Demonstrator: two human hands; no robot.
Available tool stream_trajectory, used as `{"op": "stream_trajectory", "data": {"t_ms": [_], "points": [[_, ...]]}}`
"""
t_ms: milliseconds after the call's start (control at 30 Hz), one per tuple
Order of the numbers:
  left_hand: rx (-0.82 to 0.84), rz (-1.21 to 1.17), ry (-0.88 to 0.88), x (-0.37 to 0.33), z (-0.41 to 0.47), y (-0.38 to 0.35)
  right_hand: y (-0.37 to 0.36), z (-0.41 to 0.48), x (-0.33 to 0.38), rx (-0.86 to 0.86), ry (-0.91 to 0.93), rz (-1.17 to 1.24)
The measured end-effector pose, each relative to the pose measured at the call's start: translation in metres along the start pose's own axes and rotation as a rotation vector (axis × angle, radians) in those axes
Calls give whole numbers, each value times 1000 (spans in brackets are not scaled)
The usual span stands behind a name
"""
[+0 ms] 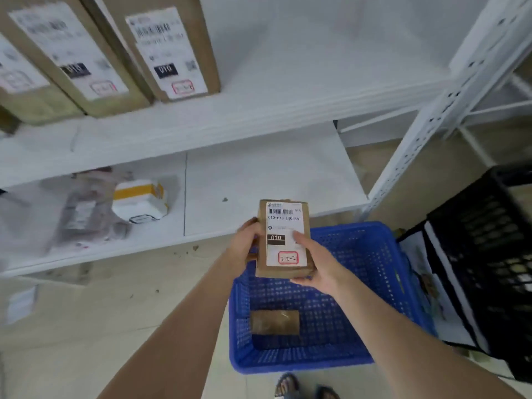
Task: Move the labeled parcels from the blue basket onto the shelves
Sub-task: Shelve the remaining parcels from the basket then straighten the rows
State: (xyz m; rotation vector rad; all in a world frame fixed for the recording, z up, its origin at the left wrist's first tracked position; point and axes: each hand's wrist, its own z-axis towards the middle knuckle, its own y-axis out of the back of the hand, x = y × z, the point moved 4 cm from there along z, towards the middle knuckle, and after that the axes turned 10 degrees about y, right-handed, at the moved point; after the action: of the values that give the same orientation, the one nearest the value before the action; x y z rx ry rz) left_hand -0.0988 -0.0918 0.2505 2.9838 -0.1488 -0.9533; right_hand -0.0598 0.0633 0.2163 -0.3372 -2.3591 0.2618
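A small brown cardboard parcel [283, 237] with a white label marked 010 is held above the blue basket [383, 272], label facing me. My left hand [247, 243] grips its left edge. My right hand [316, 263] holds its lower right corner, thumb lying on the label. One more brown parcel [275, 322] lies flat on the basket's floor. The white shelves stand in front: an upper shelf [259, 110] and a lower shelf [259, 180].
Three tall labeled cartons [169, 50] stand at the upper shelf's left. A grey bag parcel [83, 214] and a white-and-yellow parcel [141, 201] lie on the lower shelf's left. A black crate [489, 254] stands right of the basket. A white upright post [449, 105] rises at right.
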Motion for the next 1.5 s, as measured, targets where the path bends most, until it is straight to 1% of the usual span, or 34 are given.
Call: {"op": "stream_trajectory", "data": {"t_ms": [133, 200, 433, 567, 800, 933, 1100, 1233, 1367, 1500], "points": [[41, 8, -20, -15, -74, 1, -19, -59, 41, -23, 143, 3], [26, 8, -46, -18, -105, 4, -26, -85, 55, -8, 191, -2], [-39, 27, -236, -41, -200, 7, -42, -167, 93, 80, 335, -57], [-87, 16, -312, -54, -245, 10, -55, -203, 113, 115, 397, -61], [-75, -7, -407, -77, -310, 25, -89, -255, 147, 161, 491, -70], [-117, -36, -477, -94, -340, 44, -117, -278, 163, 193, 542, -67], [-159, -56, -521, -107, -364, 80, -161, -296, 172, 229, 580, -76], [-184, -106, -556, -116, -380, 122, -207, -303, 175, 235, 612, -86], [-231, -116, -606, -134, -400, 179, -273, -309, 180, 230, 639, -82], [-285, -136, -710, -160, -433, 246, -351, -320, 195, 274, 685, -86]]}}
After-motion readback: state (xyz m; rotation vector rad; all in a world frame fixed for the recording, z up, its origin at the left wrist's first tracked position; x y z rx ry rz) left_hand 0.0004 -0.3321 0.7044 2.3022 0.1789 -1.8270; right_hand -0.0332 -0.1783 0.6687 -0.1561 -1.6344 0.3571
